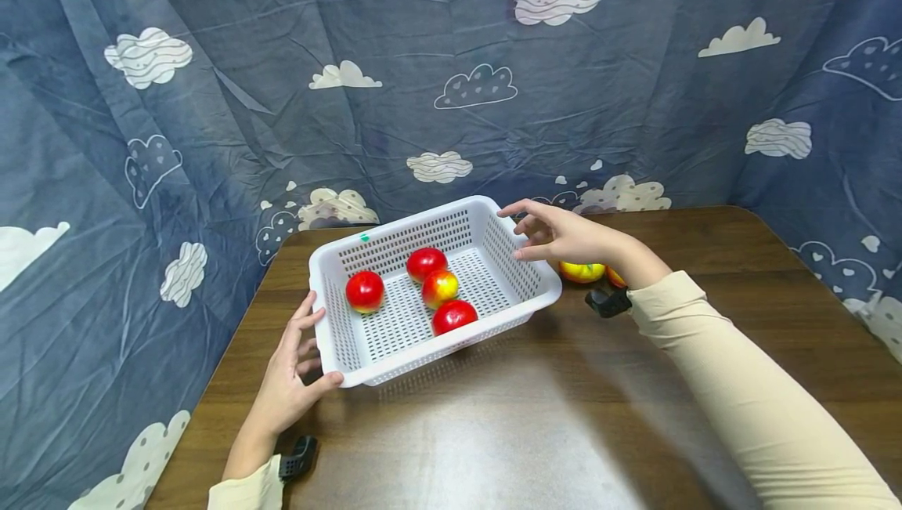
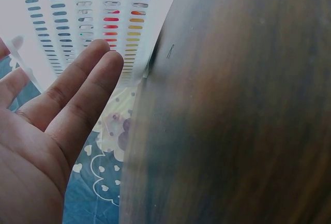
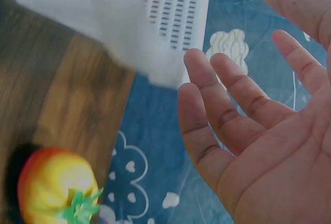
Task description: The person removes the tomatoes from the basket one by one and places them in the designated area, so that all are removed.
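A white plastic basket (image 1: 416, 347) with slotted walls sits at an angle over the table. Inside it are several shiny red round fruits, including one at the left (image 1: 365, 291) and a red-and-yellow one (image 1: 440, 288). My left hand (image 1: 287, 373) is at the basket's left end, thumb and fingertips touching the rim. Two of its fingers (image 2: 93, 79) lie straight beside the slotted wall. At the right end, my right hand (image 1: 557, 234) has its fingers spread by the rim; whether they touch it is unclear. A yellow-red fruit with green leaves (image 3: 57, 188) lies beyond that hand.
The wooden table (image 1: 507, 432) extends in front of the basket and to its right. Another orange-red fruit (image 1: 616, 278) is partly hidden by the right wrist. A blue cloud-print curtain (image 1: 423, 48) hangs behind and at both sides of the table.
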`<control>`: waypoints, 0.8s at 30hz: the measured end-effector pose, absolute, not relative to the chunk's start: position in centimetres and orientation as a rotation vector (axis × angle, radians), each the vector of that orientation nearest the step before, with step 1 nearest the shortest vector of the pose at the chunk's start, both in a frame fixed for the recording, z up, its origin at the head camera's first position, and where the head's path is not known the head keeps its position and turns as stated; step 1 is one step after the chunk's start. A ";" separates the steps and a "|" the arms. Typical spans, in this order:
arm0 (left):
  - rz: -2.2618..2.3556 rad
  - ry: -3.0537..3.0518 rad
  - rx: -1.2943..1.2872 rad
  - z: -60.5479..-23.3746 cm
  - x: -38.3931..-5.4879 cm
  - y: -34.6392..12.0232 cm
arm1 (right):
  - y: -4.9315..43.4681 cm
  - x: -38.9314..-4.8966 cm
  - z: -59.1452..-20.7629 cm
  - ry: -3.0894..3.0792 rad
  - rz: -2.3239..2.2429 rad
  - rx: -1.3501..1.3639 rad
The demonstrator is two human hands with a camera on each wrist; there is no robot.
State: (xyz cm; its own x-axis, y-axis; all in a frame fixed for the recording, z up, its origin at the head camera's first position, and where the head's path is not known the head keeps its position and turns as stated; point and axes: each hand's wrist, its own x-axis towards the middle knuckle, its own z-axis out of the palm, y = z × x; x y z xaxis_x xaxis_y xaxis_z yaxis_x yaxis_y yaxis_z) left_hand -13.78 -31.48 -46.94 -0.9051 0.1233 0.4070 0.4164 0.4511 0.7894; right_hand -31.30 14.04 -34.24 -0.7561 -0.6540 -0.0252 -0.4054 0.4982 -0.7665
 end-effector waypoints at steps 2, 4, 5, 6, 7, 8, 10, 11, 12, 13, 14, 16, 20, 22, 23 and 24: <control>-1.436 -2.415 -0.463 -46.9 -13.8 -31.5 | 13.5 -31.4 -34.3 2.430 -1.117 -0.899; -1.434 -2.416 -0.460 -46.9 -13.7 -31.5 | 12.9 -31.4 -34.3 2.429 -1.103 -0.915; -1.433 -2.416 -0.458 -46.9 -13.7 -31.5 | 12.6 -31.5 -34.4 2.430 -1.094 -0.934; -1.431 -2.417 -0.458 -46.9 -13.7 -31.5 | 12.3 -31.5 -34.5 2.430 -1.085 -0.949; -1.429 -2.418 -0.457 -46.9 -13.8 -31.5 | 12.0 -31.5 -34.5 2.431 -1.076 -0.955; -1.428 -2.419 -0.457 -46.9 -13.8 -31.5 | 11.7 -31.5 -34.5 2.431 -1.066 -0.961; -1.426 -2.423 -0.456 -46.9 -13.8 -31.5 | 11.1 -31.4 -34.6 2.426 -1.045 -0.958; -1.424 -2.425 -0.455 -46.9 -13.8 -31.5 | 10.8 -31.4 -34.6 2.423 -1.032 -0.955; -1.422 -2.426 -0.455 -46.9 -13.8 -31.5 | 10.6 -31.4 -34.6 2.420 -1.020 -0.945; -1.421 -2.428 -0.454 -46.9 -13.8 -31.5 | 10.3 -31.4 -34.7 2.414 -1.009 -0.930; -1.420 -2.430 -0.453 -46.9 -13.8 -31.5 | 10.0 -31.4 -34.7 2.406 -0.999 -0.930; -1.418 -2.431 -0.452 -46.9 -13.8 -31.5 | 9.5 -31.4 -34.7 2.388 -0.986 -0.924; -1.418 -2.429 -0.456 -46.8 -13.9 -31.6 | 8.4 -31.3 -34.8 2.338 -0.988 -0.940; -1.418 -2.428 -0.459 -46.8 -13.8 -31.6 | 7.9 -31.2 -34.9 2.319 -0.990 -0.951; -1.419 -2.427 -0.460 -46.8 -13.8 -31.5 | 7.7 -31.1 -34.9 2.314 -0.988 -0.958; -1.421 -2.425 -0.461 -46.8 -13.8 -31.5 | 7.5 -31.1 -34.9 2.312 -0.984 -0.966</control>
